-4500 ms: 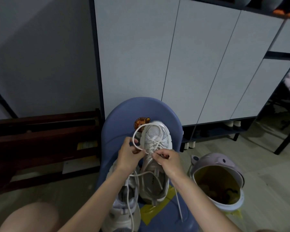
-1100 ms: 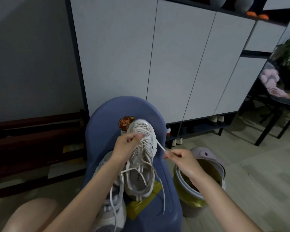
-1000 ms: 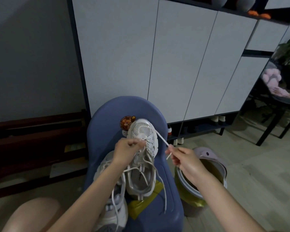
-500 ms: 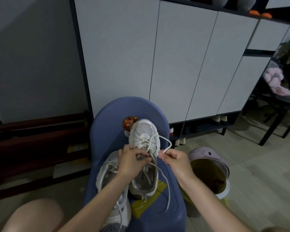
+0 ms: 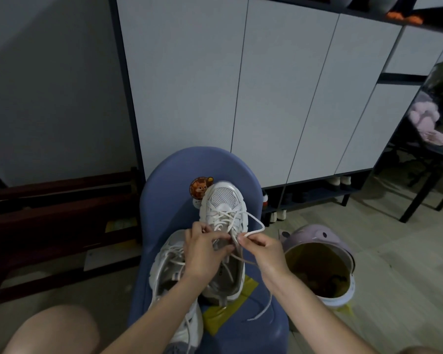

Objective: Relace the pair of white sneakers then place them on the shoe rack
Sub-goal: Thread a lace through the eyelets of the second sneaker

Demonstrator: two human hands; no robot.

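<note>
Two white sneakers lie on a blue chair [image 5: 169, 172]. The right sneaker [image 5: 224, 205] points its toe away from me, with its lace partly crossed. My left hand [image 5: 202, 251] grips this sneaker at the eyelets on its left side. My right hand [image 5: 262, 249] pinches the end of the white lace [image 5: 256, 227], which loops out past the shoe's right edge. A loose lace tail [image 5: 262, 309] hangs over the seat. The left sneaker [image 5: 169, 267] lies beside it, partly under my left arm.
A pink bin [image 5: 320, 264] with a yellow liner stands on the floor to the right of the chair. Behind are white cabinet doors [image 5: 241, 85] with a low open shelf [image 5: 310, 195] holding shoes. A dark wooden frame [image 5: 56, 208] lies at left, a black table [image 5: 435, 159] at right.
My right hand pulled the lace out to the right, then came back in to the shoe with the lace end. My left hand slid down from the toe area to the eyelets.
</note>
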